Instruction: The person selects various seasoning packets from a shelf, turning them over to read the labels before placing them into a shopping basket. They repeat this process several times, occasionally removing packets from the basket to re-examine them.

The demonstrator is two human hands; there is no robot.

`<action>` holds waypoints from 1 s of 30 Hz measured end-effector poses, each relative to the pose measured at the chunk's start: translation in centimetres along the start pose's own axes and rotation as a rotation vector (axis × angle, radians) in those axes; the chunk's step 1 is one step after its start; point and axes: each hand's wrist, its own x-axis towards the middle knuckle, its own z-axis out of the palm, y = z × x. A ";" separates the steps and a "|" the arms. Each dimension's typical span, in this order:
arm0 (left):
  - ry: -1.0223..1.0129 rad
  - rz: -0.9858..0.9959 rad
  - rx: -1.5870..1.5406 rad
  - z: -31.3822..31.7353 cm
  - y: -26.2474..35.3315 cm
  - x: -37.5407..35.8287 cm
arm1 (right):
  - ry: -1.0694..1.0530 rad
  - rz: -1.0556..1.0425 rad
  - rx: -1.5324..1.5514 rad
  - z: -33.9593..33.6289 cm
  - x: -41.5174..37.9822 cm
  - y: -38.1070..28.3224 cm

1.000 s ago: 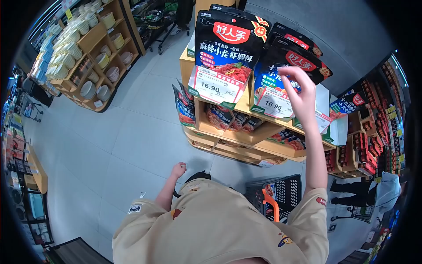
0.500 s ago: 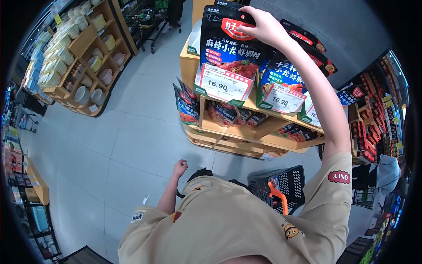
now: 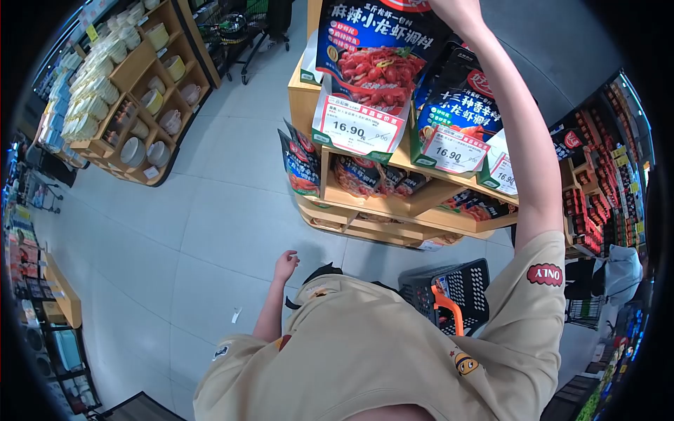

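Note:
At the top edge of the head view my right hand (image 3: 456, 12) is closed on the upper part of a black and blue crayfish seasoning pouch (image 3: 379, 67). Its fingers are partly cut off by the frame. The pouch is raised behind a price card (image 3: 359, 128) marked 16.90. To its right stands another dark seasoning pouch (image 3: 460, 102) behind its own card (image 3: 453, 151). My left hand (image 3: 286, 266) hangs low over the floor, fingers loosely apart, holding nothing.
Below the pouches is a wooden display stand (image 3: 435, 207) with more pouches on lower shelves. A black shopping basket (image 3: 474, 288) with an orange handle is beside my body. Bowls fill a shelf unit (image 3: 116, 105) at left; a cart (image 3: 232, 31) stands behind.
The crayfish seasoning pouch has risen in my right hand, showing more of its front above the price card. My left hand has barely moved.

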 end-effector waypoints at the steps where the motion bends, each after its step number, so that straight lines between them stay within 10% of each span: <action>1: 0.002 0.047 -0.041 0.0 0.7 0.1 | 0.034 -0.015 0.004 -0.8 0.6 -0.1; 12: -0.076 0.456 -0.506 0.2 18.8 -2.5 | 0.207 -0.193 0.114 -9.5 1.8 -4.1; 20: -0.639 0.906 -1.279 2.1 31.8 -7.1 | -0.082 0.004 0.286 -10.5 -2.9 -8.8; 25: -0.894 0.818 -1.323 4.7 32.5 -8.0 | -0.318 0.252 0.206 -9.7 -5.5 -6.9; 30: -0.667 0.470 -1.222 6.1 32.6 -10.0 | -0.317 0.415 0.283 -9.0 -10.2 -3.0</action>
